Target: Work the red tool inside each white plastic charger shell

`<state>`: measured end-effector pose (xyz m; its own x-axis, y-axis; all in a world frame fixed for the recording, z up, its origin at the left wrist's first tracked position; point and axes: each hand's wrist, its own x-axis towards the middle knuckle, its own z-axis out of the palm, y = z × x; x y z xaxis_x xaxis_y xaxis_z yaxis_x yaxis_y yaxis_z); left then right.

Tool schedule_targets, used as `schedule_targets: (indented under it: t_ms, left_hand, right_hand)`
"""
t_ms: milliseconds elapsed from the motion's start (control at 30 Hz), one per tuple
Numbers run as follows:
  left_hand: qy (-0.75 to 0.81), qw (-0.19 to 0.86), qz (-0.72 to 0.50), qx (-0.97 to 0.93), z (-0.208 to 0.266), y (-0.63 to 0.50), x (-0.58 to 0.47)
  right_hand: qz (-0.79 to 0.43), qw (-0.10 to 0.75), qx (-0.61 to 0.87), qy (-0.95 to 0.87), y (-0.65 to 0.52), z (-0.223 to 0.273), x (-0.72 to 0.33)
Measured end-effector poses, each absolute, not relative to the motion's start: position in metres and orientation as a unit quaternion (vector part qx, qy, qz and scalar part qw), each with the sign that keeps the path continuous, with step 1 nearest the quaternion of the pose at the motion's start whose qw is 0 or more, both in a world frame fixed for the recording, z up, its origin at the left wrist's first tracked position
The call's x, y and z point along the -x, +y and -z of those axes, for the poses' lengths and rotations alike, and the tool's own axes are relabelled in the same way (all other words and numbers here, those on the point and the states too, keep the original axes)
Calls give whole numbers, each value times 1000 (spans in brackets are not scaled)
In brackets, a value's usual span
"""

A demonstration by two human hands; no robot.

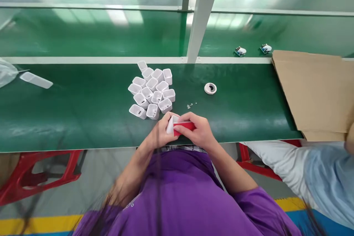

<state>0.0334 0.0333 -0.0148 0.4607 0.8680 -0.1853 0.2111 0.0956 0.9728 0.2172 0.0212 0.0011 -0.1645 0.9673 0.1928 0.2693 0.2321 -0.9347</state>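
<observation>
Close to the front edge of the green work surface, my left hand (162, 132) grips a small white plastic housing (170, 126). My right hand (198, 129) pinches a flat red piece (184, 127) against the open side of that housing; whether the red piece reaches inside cannot be made out. Just beyond my left hand stands a cluster of several white open-topped housings (152, 84). A few tiny clear bits (189, 106) lie beyond my right hand. Farther off to the right rests a round white ring with a dark centre (210, 88).
A white strip-shaped piece (36, 80) and a plastic bag (7, 72) lie at the left. Cardboard (315, 92) covers the right end, beside a seated person (318, 169). Two small circuit assemblies (240, 51) sit behind the white rail. A white post (201, 14) rises mid-bench.
</observation>
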Motion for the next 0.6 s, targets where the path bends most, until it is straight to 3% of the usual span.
schedule_targets:
  t_ms: [467,600]
  left_hand:
    - [393,653,-328,-558,12,34,-33]
    - [358,659,-343,-566,17,29,-31]
  right_hand:
    - [-394,449,501,-626,25,1,-214]
    - [-378,496,513,-590,25,4,-218]
